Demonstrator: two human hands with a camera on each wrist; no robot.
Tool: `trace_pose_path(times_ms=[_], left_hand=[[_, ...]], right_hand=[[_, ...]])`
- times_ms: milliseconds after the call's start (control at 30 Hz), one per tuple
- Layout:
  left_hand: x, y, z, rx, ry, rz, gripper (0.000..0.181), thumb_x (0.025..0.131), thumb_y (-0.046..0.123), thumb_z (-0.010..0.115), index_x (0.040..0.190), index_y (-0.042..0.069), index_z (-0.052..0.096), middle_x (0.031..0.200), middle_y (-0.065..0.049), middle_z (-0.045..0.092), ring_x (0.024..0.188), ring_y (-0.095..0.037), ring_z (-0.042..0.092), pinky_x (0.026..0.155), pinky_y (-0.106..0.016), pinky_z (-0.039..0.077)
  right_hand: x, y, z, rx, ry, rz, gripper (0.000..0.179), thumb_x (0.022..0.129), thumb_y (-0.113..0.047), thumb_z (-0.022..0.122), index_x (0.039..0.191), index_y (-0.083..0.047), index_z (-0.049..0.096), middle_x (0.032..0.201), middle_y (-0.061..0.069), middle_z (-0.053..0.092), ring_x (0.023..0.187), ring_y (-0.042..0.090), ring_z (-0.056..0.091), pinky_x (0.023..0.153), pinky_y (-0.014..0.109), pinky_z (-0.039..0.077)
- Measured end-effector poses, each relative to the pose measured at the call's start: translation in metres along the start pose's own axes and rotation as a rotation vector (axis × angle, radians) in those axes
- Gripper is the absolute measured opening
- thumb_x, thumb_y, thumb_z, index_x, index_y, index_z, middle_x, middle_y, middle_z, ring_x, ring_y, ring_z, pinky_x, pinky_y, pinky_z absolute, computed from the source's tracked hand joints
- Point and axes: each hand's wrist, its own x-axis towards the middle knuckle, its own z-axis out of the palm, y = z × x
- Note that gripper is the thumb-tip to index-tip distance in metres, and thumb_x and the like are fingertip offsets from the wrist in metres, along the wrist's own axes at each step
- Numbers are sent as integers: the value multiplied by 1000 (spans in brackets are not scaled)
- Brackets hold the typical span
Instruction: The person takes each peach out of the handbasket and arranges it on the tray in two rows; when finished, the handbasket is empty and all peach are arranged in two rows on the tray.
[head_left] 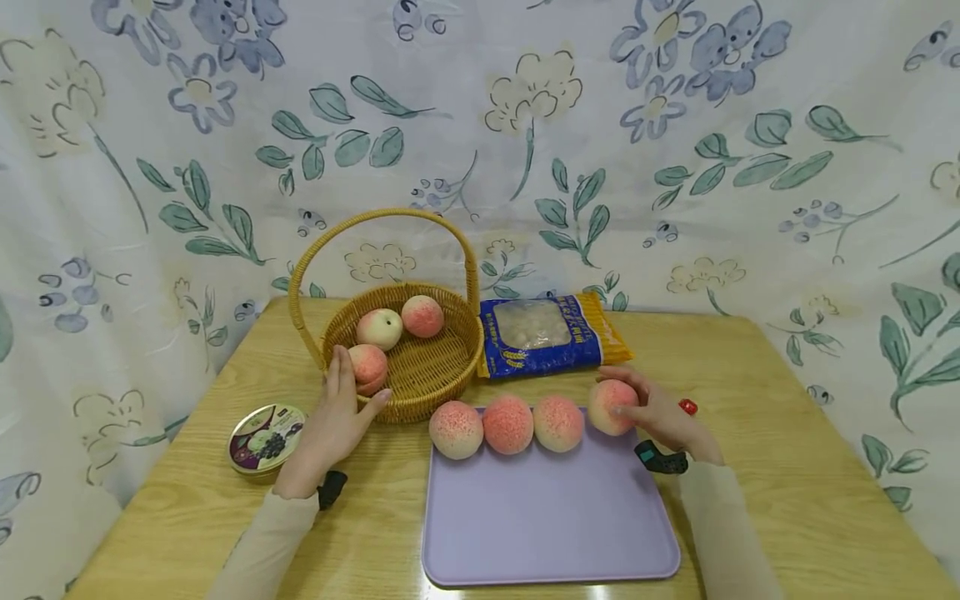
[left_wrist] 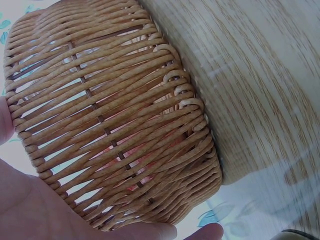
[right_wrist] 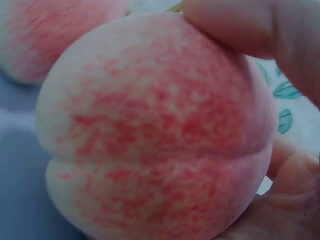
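My left hand [head_left: 330,433] rests against the front left of the wicker basket [head_left: 408,410], fingers fairly straight along its side and thumb over the rim. Inside the basket lie a peach [head_left: 369,367] beside those fingers, a paler peach [head_left: 379,328] and a redder peach [head_left: 423,316]. My right hand [head_left: 667,421] grips another peach [head_left: 609,407] between thumb and fingers over the far right corner of the lilac tray [head_left: 551,521]. In the right wrist view this peach [right_wrist: 155,120] shows its crease. Three peaches [head_left: 508,425] line the tray's far edge, left of it.
Behind the tray lies a blue and yellow bag [head_left: 540,333] with a see-through window. A round tin [head_left: 266,440] stands left of my left forearm. Right of my right hand is a small red object [head_left: 687,407]. A flowered curtain [head_left: 465,125] hangs behind the wooden table.
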Motion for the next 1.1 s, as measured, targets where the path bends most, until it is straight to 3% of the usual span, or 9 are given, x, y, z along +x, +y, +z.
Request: trace_pose_path(times_ms=[200, 333, 467, 600, 867, 967, 1100], left_hand=[[0, 0, 0, -5, 4, 4, 97, 99, 57, 38, 150, -1, -19, 159, -24, -18, 142, -56, -3, 112, -66, 19], [-1, 1, -1, -2, 5, 7, 96, 99, 57, 38, 150, -1, -19, 160, -25, -17, 142, -56, -2, 111, -66, 20], [0, 2, -1, -3, 8, 11, 96, 99, 57, 38, 151, -2, -18, 160, -25, -17, 142, -57, -1, 111, -66, 20], [0, 2, -1, -2, 5, 6, 96, 99, 57, 38, 151, 0, -19, 160, -23, -18, 141, -58, 0, 109, -68, 22], [0, 0, 0, 7, -2, 1, 96, 99, 58, 37, 151, 0, -20, 160, -23, -18, 141, -59, 0, 108, -68, 25], [0, 0, 0, 7, 5, 5, 96, 99, 57, 38, 151, -1, -18, 160, -24, -17, 141, -58, 0, 109, -67, 24], [-1, -1, 1, 5, 11, 8, 96, 99, 57, 39, 151, -2, -17, 160, -25, -16, 141, -58, 1, 111, -66, 22]], right_hand=[[2, 5, 3, -5, -23, 55, 53, 93, 0, 59, 140, -21, 46, 134, -18, 50, 116, -1, 53, 93, 18, 49], [2, 2, 2, -67, -37, 47, 57, 91, 0, 61, 144, -6, 41, 135, -16, 49, 116, -3, 53, 92, 17, 48], [0, -6, 2, -249, -26, 32, 65, 87, -2, 68, 142, 8, 36, 142, 8, 48, 114, -8, 50, 91, 13, 46], [-2, -10, 2, -334, -38, 20, 66, 86, -6, 71, 141, 10, 37, 142, 34, 40, 113, -10, 49, 92, 13, 45], [-7, -9, -2, -309, -111, 33, 66, 88, -1, 66, 143, 13, 32, 140, 33, 42, 115, -7, 53, 91, 15, 48], [-5, -13, 1, -366, -74, 76, 69, 86, -7, 70, 143, 9, 36, 139, 32, 45, 115, 2, 53, 89, 17, 49], [-1, -20, 6, -464, -10, 124, 73, 83, -15, 77, 144, 1, 41, 137, 28, 48, 121, 28, 50, 86, 22, 50]])
